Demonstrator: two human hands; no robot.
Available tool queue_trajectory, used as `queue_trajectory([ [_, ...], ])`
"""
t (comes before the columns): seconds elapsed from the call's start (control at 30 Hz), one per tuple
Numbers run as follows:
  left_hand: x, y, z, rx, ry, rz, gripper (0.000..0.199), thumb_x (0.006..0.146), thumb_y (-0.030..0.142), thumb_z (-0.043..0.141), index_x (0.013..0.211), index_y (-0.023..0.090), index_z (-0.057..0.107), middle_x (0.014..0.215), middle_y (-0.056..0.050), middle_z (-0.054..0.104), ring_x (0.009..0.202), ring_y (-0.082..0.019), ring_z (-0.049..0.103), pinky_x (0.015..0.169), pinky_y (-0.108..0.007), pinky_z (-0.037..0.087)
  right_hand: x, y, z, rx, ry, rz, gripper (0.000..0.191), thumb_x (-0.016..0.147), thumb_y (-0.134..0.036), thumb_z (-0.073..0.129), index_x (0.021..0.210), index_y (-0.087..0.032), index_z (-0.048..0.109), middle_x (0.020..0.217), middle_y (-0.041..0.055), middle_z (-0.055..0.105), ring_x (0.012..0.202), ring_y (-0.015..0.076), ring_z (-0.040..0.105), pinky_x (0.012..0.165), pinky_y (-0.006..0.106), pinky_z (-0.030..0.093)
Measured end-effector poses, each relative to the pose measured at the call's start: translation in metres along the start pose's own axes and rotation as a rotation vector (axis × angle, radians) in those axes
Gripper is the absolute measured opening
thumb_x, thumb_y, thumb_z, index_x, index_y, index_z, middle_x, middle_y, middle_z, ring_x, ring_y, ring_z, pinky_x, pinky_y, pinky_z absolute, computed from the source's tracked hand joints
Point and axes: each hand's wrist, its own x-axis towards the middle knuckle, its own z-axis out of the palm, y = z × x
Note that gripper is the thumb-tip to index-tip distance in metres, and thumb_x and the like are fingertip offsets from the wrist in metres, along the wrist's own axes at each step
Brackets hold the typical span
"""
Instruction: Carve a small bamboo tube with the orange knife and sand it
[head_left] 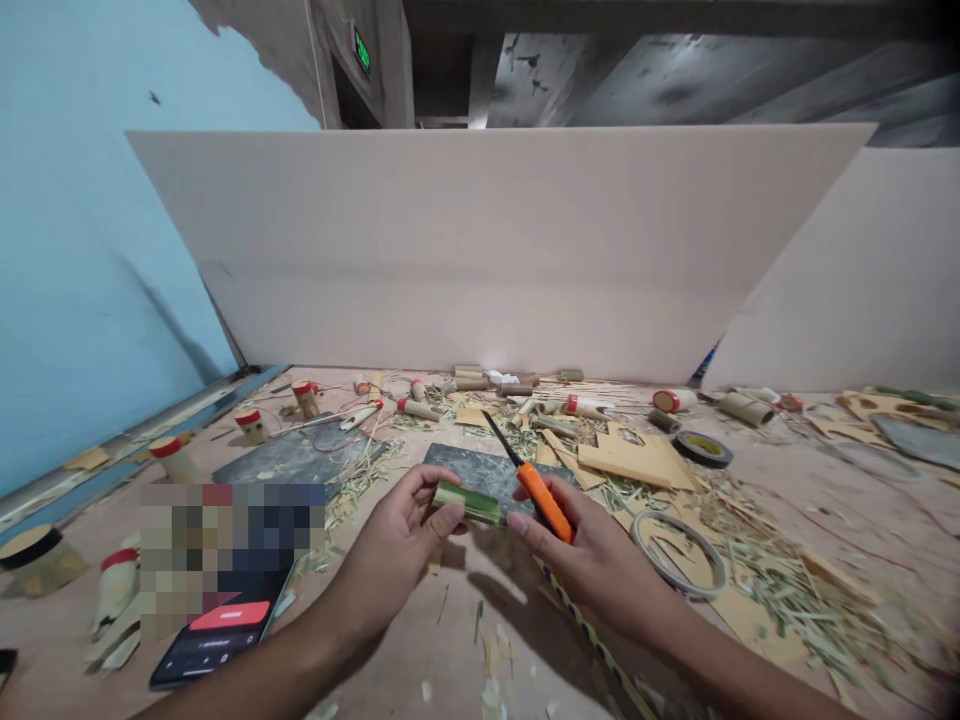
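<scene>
My left hand [409, 530] is closed on a short green piece of bamboo [471, 502], thumb in front and fingers behind. Its pale cut side shows at the left end. In my right hand [589, 545] is an orange-handled knife [546, 500], its thin dark blade pointing up and away to the left. My right thumb tip is close to the bamboo's right end; whether they touch, I cannot tell. Beneath both hands lies a dark grey board [480, 463]. A yellow-and-black patterned cord [589, 630] runs below my right hand toward the front edge.
Bamboo shavings [795, 590] cover much of the right side. A tape roll [680, 555], black tape [703, 449] and cardboard pieces [637, 455] lie there. At left are a phone [225, 640], another dark board [281, 462] and red-capped bamboo tubes [251, 425]. A pale panel [495, 250] stands behind.
</scene>
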Motion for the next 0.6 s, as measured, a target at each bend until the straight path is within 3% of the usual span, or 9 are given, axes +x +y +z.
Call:
queue_trajectory([
  [0.1, 0.001, -0.001, 0.001, -0.090, -0.005, -0.023, 0.041, 0.084, 0.040, 0.081, 0.106, 0.021, 0.052, 0.104, -0.006, 0.071, 0.091, -0.018, 0.069, 0.078, -0.028, 0.054, 0.000, -0.002, 0.002, 0.144, -0.067, 0.036, 0.036, 0.093, -0.052, 0.065, 0.109, -0.021, 0.065, 0.098, 0.0032, 0.067, 0.087, 0.0205, 0.062, 0.075, 0.029, 0.048],
  [0.2, -0.001, -0.003, 0.002, -0.136, -0.025, -0.071, 0.044, 0.082, 0.040, 0.083, 0.107, 0.021, 0.052, 0.097, -0.004, 0.073, 0.085, -0.017, 0.071, 0.075, -0.026, 0.053, -0.001, -0.003, 0.004, 0.258, -0.106, 0.080, 0.031, 0.091, -0.049, 0.068, 0.103, -0.021, 0.066, 0.086, -0.0004, 0.063, 0.075, 0.0163, 0.057, 0.066, 0.026, 0.044],
  [0.33, -0.006, -0.007, 0.004, -0.046, -0.097, -0.180, 0.043, 0.092, 0.048, 0.072, 0.120, 0.018, 0.060, 0.099, -0.010, 0.076, 0.082, -0.019, 0.071, 0.067, -0.027, 0.051, -0.001, -0.002, 0.004, 0.378, -0.127, 0.184, 0.031, 0.092, -0.051, 0.067, 0.102, -0.022, 0.064, 0.063, -0.0080, 0.047, 0.049, 0.0101, 0.040, 0.050, 0.024, 0.034],
  [0.43, -0.009, -0.005, 0.006, -0.015, -0.207, -0.211, 0.041, 0.099, 0.050, 0.059, 0.116, 0.014, 0.067, 0.096, -0.013, 0.076, 0.074, -0.018, 0.069, 0.063, -0.027, 0.050, 0.001, 0.000, 0.003, 0.406, -0.168, 0.221, 0.031, 0.093, -0.052, 0.065, 0.100, -0.022, 0.063, 0.053, -0.0116, 0.037, 0.041, 0.0084, 0.029, 0.045, 0.024, 0.028],
  [0.53, -0.010, 0.000, 0.009, -0.005, -0.306, -0.230, 0.039, 0.100, 0.048, 0.056, 0.103, 0.011, 0.069, 0.081, -0.008, 0.071, 0.060, -0.013, 0.062, 0.054, -0.024, 0.046, 0.002, -0.002, 0.002, 0.375, -0.184, 0.215, 0.030, 0.095, -0.051, 0.062, 0.096, -0.021, 0.064, 0.050, -0.0113, 0.038, 0.040, 0.0090, 0.031, 0.045, 0.024, 0.029],
  [0.6, -0.011, 0.001, 0.010, -0.020, -0.344, -0.260, 0.036, 0.098, 0.048, 0.058, 0.102, 0.013, 0.064, 0.077, -0.006, 0.068, 0.056, -0.012, 0.060, 0.049, -0.022, 0.045, 0.002, -0.004, 0.002, 0.333, -0.164, 0.180, 0.029, 0.095, -0.050, 0.061, 0.096, -0.021, 0.065, 0.055, -0.0086, 0.046, 0.045, 0.0107, 0.040, 0.049, 0.025, 0.034],
])
